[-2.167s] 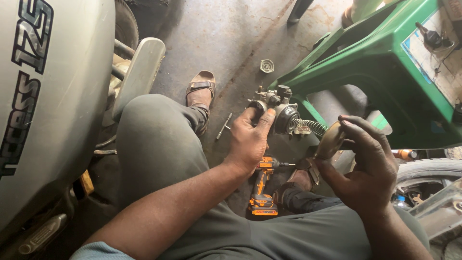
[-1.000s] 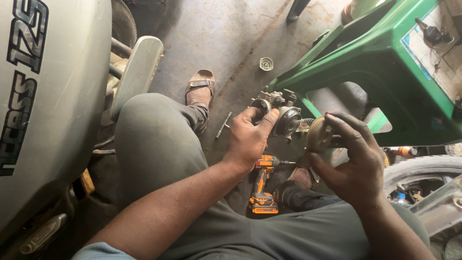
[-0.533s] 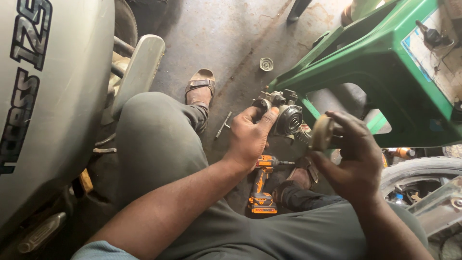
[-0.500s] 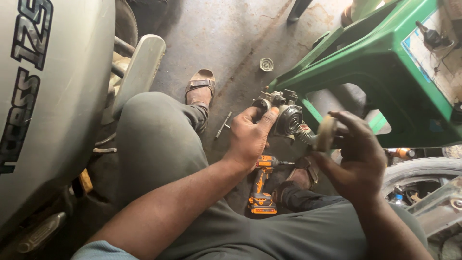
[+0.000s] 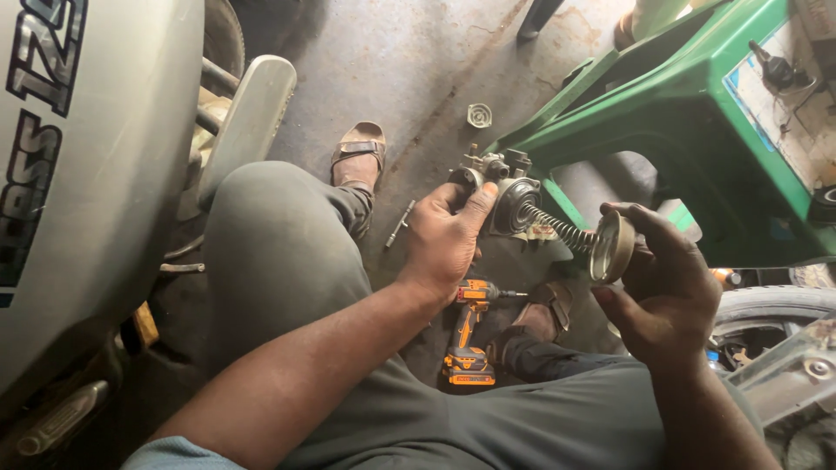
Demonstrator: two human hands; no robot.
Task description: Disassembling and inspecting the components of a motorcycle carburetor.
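Seated person, knees up, worked over a stained concrete floor (image 5: 418, 61).

Left hand (image 5: 444, 239) was closed around a grey cast-metal carburettor body (image 5: 496, 178), thumb pressed over its round black opening, holding it up in front of the knee.

Right hand (image 5: 666, 292) gripped a round metal cap (image 5: 611, 248) by its edge, fingers curled behind it. A coiled steel spring (image 5: 562, 228) ran between the two parts: one end seated in the body's opening, the other meeting the cap's inner face. The cap stood well apart from the body, with the spring stretched out and exposed.

Judged state: the cap was off its seat and no fasteners showed in it, so cap and body remained unjoined.

An orange and black cordless driver (image 5: 470, 335) lay on the floor between the legs, untouched. A small metal bolt-like piece (image 5: 401, 224) lay by the left knee; a small round white ribbed part (image 5: 479, 115) sat further out. A sandalled foot (image 5: 357, 157) rested near it.

Grey scooter panel (image 5: 78, 174) on the left, green vehicle frame (image 5: 697, 96) on the right.
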